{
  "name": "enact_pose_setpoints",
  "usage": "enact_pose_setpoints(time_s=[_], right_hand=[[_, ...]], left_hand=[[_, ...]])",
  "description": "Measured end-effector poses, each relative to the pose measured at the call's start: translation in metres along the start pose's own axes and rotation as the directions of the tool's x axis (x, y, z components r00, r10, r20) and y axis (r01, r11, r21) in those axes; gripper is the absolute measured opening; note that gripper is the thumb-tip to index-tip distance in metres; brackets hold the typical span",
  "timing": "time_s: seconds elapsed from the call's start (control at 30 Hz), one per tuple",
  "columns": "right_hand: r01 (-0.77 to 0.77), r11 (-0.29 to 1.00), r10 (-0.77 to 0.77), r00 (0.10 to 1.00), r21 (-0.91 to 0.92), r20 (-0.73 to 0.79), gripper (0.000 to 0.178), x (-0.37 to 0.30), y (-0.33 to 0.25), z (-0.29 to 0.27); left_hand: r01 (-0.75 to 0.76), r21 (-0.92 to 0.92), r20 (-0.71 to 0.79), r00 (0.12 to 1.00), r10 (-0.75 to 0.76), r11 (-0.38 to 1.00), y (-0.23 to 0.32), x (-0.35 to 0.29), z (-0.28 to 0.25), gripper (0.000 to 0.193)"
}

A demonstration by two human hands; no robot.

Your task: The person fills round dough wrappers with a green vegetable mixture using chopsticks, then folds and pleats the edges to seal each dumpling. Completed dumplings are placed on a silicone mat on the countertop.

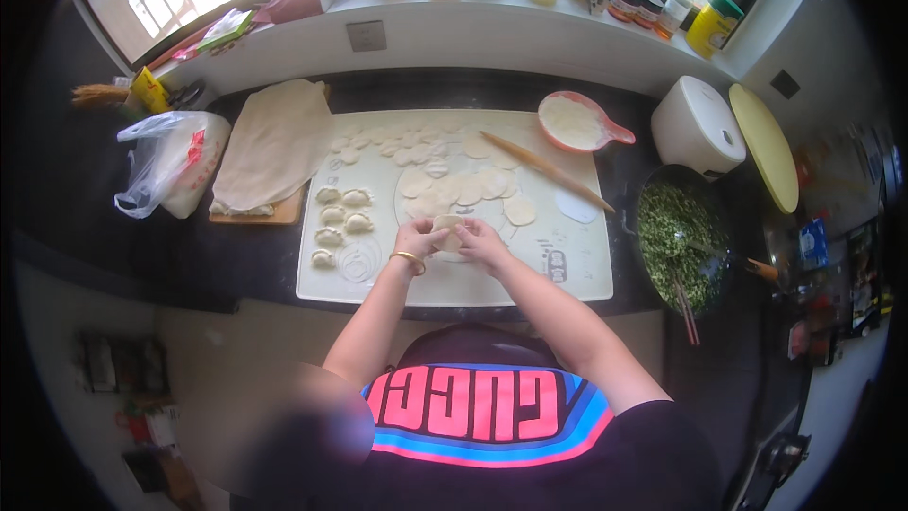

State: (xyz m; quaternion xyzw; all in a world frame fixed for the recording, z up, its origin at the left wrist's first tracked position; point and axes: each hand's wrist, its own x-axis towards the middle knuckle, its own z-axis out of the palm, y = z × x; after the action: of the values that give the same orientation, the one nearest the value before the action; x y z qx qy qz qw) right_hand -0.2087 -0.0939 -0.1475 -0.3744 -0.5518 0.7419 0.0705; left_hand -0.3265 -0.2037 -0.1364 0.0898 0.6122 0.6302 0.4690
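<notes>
Between my two hands is a round dumpling wrapper [448, 223], held above the near middle of a pale dough mat [397, 286]. My left hand [419, 237], with a gold bangle at the wrist, grips its left side. The fingers of my right hand [482, 243] close on its right side. Whether filling lies in it cannot be made out. Just beyond my hands, several flat dumpling wrappers [470, 189] overlap on the mat. To the left sit several folded dumplings [358, 221] in two columns. A wooden rolling pin [547, 170] lies slantwise at the right.
A wok [653, 191] of chopped green filling [676, 237] with chopsticks [686, 308] stands right of the mat. Beyond are a red-rimmed bowl of flour [574, 123] and a white appliance [697, 128]. A dough sheet [270, 147] covers a wooden board at left, beside a plastic bag [175, 161].
</notes>
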Motion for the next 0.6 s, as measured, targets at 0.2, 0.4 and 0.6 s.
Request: enact_pose_setpoints(time_s=[0.2, 0.4, 0.6], right_hand=[[0.256, 0.958, -0.251, 0.966, -0.126, 0.06, 0.021, -0.001, 0.0, 0.019], [0.525, 0.695, -0.506, 0.843, -0.491, 0.184, 0.017, -0.02, -0.024, 0.031], [0.45, 0.819, -0.451, 0.889, -0.355, 0.086, 0.016, -0.028, -0.031, 0.01]], left_hand=[[-0.005, 0.123, -0.03, 1.0, 0.009, 0.992, 0.005, -0.022, -0.022, 0.027], [-0.143, 0.254, 0.116, 0.986, 0.116, 0.957, 0.018, -0.043, -0.018, 0.032], [-0.166, 0.332, 0.18, 0.977, 0.111, 0.928, 0.02, -0.033, -0.008, 0.027]])
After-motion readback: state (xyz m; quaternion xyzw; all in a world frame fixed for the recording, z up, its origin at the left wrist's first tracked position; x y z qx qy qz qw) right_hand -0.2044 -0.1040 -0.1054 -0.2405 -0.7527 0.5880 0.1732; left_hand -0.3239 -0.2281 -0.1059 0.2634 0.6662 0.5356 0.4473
